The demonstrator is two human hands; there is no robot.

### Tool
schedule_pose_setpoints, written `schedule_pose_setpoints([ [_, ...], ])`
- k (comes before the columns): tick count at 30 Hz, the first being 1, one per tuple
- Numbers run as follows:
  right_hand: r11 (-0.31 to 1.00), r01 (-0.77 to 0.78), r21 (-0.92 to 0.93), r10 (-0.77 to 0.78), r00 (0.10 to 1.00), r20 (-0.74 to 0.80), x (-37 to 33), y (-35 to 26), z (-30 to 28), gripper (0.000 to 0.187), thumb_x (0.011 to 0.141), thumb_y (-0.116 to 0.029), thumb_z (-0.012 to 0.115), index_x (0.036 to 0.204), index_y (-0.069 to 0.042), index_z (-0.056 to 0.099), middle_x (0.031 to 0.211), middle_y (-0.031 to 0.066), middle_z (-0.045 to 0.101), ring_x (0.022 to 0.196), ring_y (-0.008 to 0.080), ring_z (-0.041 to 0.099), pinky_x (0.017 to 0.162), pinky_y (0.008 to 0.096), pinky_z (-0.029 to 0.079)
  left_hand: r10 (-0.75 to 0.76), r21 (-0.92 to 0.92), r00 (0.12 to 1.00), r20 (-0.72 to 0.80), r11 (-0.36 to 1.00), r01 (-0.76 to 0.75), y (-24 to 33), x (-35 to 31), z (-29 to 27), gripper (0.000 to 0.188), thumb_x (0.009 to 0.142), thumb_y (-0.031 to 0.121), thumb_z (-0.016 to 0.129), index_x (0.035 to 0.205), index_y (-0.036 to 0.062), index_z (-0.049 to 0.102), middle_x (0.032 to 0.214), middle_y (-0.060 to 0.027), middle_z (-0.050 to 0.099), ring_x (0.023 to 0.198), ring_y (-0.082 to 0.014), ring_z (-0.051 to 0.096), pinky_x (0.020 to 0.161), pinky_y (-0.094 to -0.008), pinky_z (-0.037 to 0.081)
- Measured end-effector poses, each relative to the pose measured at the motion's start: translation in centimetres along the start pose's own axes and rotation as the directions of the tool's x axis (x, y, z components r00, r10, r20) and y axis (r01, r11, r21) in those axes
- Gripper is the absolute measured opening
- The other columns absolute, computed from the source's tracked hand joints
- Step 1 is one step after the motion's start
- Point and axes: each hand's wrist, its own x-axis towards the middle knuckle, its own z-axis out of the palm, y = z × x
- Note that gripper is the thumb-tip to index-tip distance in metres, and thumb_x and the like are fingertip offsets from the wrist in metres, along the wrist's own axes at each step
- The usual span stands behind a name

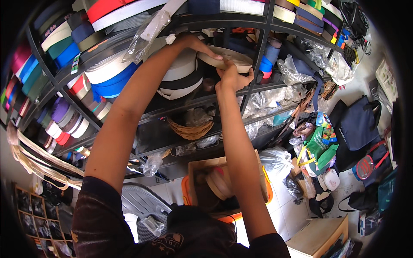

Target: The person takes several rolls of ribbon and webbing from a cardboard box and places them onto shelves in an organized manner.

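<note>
My two hands hold a flat beige roll of webbing [237, 58] at the middle shelf, close to an upright post. My left hand [198, 44] reaches over from the left, its thumb on the roll's near side and most of its fingers hidden behind. From below, my right hand [233, 78] grips the near edge, its fingers bent around it. Just left of the roll stands a stack of wide webbing rolls, with a cream roll [180, 67] above a black roll [183, 87].
Black metal shelving [148, 109] bears many coloured webbing rolls. Beneath it are a wicker basket [189, 130], a cardboard box [200, 165] in an orange crate [186, 191], and a grey plastic chair [142, 200]. Bags, including a navy bag [359, 122], crowd the right.
</note>
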Motion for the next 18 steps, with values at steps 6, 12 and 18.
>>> schedule_pose_setpoints([
  [6,0.995,-0.026,-0.094,0.023,0.999,-0.035,-1.3,0.6,0.8,0.075,0.068,0.004,0.073,0.129,-0.011,0.032,0.125,0.0219,0.046,0.1,0.0358,0.061,0.063,0.0429,0.062,0.109,0.058,0.984,0.141,0.991,-0.118,-3.0,-0.3,-0.6,0.103,0.056,0.068,0.078,0.129,0.0001,0.055,0.125,-0.021,0.057,0.116,-0.0325,0.054,0.098,-0.0393,0.041],
  [12,0.894,0.131,-0.429,-0.19,0.977,-0.099,2.4,2.9,-1.2,0.071,0.069,-0.007,0.078,0.124,-0.01,0.033,0.115,0.0211,0.058,0.099,0.0353,0.063,0.074,0.0412,0.056,0.058,0.351,0.985,0.163,0.93,-0.112,2.4,0.3,0.1,0.102,0.052,0.064,0.082,0.127,0.0003,0.056,0.13,-0.0189,0.055,0.119,-0.0329,0.053,0.097,-0.0392,0.044],
  [18,0.946,0.187,-0.264,-0.13,0.967,0.219,2.5,2.9,-4.5,0.069,0.075,-0.01,0.076,0.13,0.002,0.036,0.11,0.0193,0.062,0.081,0.0261,0.067,0.057,0.0313,0.056,-0.391,0.525,0.877,0.278,0.827,0.202,5.6,1.0,0.2,0.088,0.05,0.045,0.093,0.122,0.0048,0.062,0.119,-0.0103,0.065,0.108,-0.0282,0.061,0.094,-0.0365,0.047],
])
